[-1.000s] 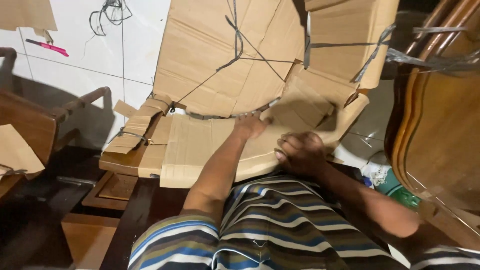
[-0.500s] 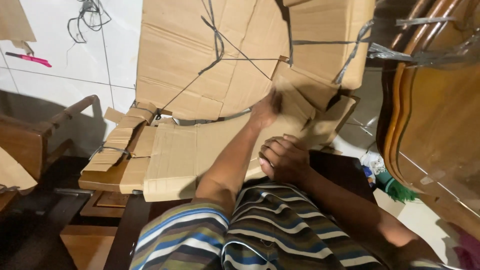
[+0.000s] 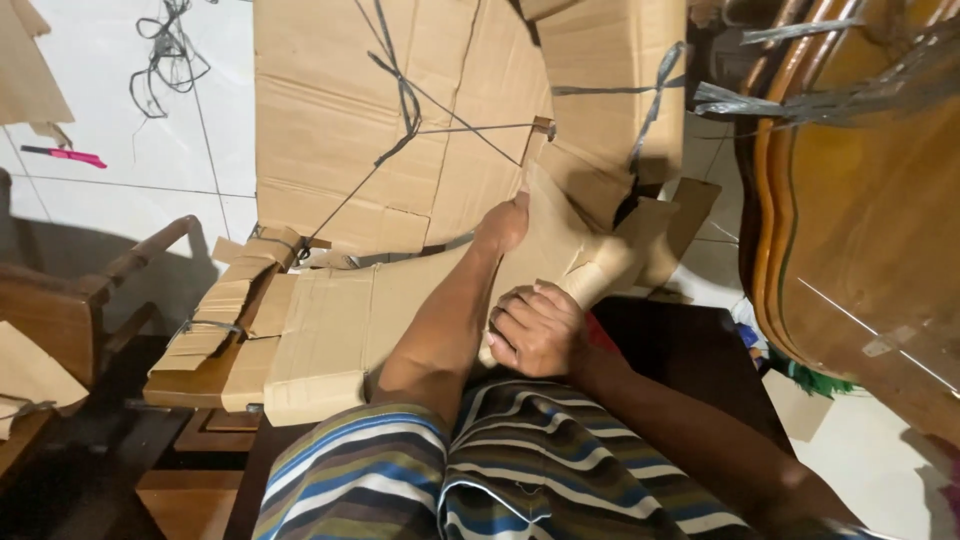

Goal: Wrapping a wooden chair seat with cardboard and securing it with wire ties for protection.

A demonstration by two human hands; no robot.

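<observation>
Below the head camera, over the striped lap: a flat cardboard sheet [image 3: 330, 320] lies across a dark wooden frame, its long axis running left to right. Left hand [image 3: 503, 225] reaches forward and up, pressed against the cardboard flap [image 3: 555, 235] where sheet meets the large cardboard-wrapped piece [image 3: 400, 110] standing upright behind; fingers curl over the flap's edge, but I cannot tell whether they pinch it or only push. Right hand [image 3: 540, 330] sits nearer the body, just below and right of the left, fingers closed in a loose fist on the sheet's near edge, thumb side up. The flap lies ahead of and above the right hand, touching the left. Grey strapping [image 3: 405, 100] crosses the wrapped piece. Left fingertips are hidden behind cardboard. A polished wooden panel [image 3: 860, 200] is cut off at right.
</observation>
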